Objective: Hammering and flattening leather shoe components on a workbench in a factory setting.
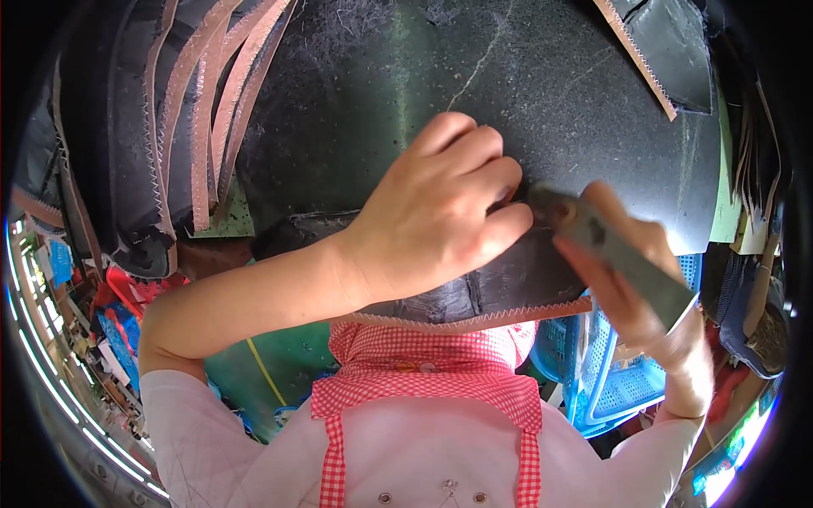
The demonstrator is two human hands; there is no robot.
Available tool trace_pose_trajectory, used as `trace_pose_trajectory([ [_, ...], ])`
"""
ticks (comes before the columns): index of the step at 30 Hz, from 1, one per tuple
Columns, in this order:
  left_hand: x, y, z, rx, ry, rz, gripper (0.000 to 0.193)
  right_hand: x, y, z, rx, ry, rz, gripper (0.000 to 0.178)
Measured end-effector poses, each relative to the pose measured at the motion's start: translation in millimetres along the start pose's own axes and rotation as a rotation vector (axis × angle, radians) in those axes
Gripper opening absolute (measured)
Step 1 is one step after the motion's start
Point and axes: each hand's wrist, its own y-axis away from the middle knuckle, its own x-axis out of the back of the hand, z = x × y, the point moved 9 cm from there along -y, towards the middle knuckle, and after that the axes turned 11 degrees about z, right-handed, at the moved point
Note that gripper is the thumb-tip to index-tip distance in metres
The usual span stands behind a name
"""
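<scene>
My left hand (453, 190) is closed in a fist over a black sheet piece (517, 275) with a brown zigzag-stitched strip (474, 323) along its near edge. Something dark shows between its fingers, too hidden to name. To its right, my right hand (631, 279) is wrapped round a hammer, partly smeared by motion. The grey metal hammer head (627, 262) lies slantwise across the view, its far end close to my left fingertips; whether they touch I cannot tell. The black piece lies at the near edge of a dark, worn work surface (576, 110).
Several black pieces with brown stitched strips (207, 110) are heaped at the far left. Another such piece (669, 59) lies at the far right. Blue plastic baskets (622, 385) stand below on the right. A red gingham apron (423, 372) touches the near edge.
</scene>
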Motion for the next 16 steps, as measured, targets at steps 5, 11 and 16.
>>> trace_pose_trajectory([
  [5,3.4,-3.1,-6.5,-0.015,0.041,0.003,0.017,3.9,-2.2,2.2,-0.057,0.025,0.069,0.02],
  [11,10.5,11.0,-33.1,0.184,0.144,-0.016,0.027,12.2,-7.5,8.5,-0.066,-0.1,0.154,0.019],
  [16,2.6,9.7,-23.1,0.145,0.053,-0.288,0.02,-24.5,3.3,8.4,-0.175,0.028,-0.165,0.036],
])
